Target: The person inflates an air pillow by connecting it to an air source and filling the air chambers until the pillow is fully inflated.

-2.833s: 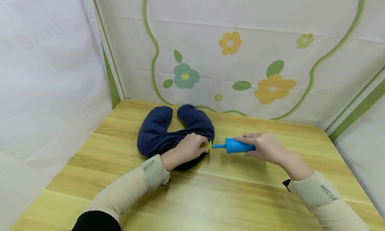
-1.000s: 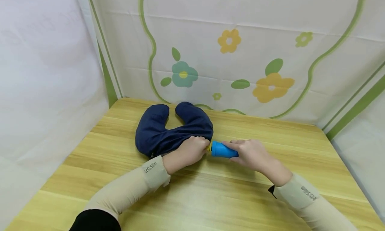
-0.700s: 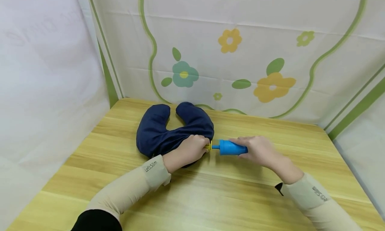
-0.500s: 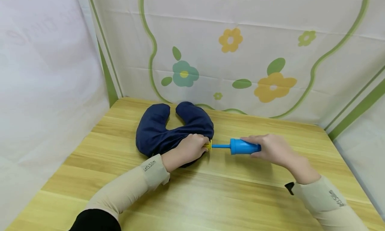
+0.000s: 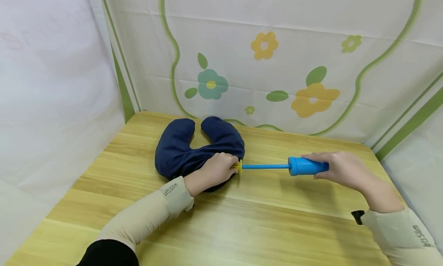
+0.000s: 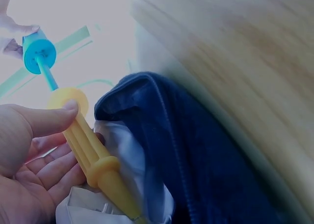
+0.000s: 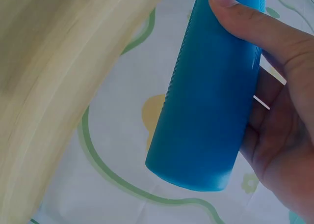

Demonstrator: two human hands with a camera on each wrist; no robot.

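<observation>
1 pump (image 5: 306, 166); left hand (image 5: 218, 169) pinches its yellow end (image 6: 88, 143); right hand (image 5: 346, 170) grips its blue barrel (image 7: 203, 101), right side; 1 navy U-shaped pillow (image 5: 178, 144) left, on 1 wooden table (image 5: 263, 223)

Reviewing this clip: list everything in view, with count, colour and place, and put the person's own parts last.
Neck pillow: 1, navy, on the table near the back edge
White lining: 1, white, at the pillow's edge, left wrist view
Pump barrel: 1, blue, in the right hand
Pump rod: 1, blue, between barrel and nozzle
Pump nozzle: 1, yellow, in the left hand, beside the lining
Table: 1, wood-coloured, under everything
Cloth walls: 3 sides, white with green trim
Printed flowers: 5, two orange, one teal, two green, back wall
Beige sleeves: 2, beige, one per forearm
Black sleeve: 1, black, left arm
Left hand: 1, on the nozzle
Right hand: 1, on the barrel
</observation>
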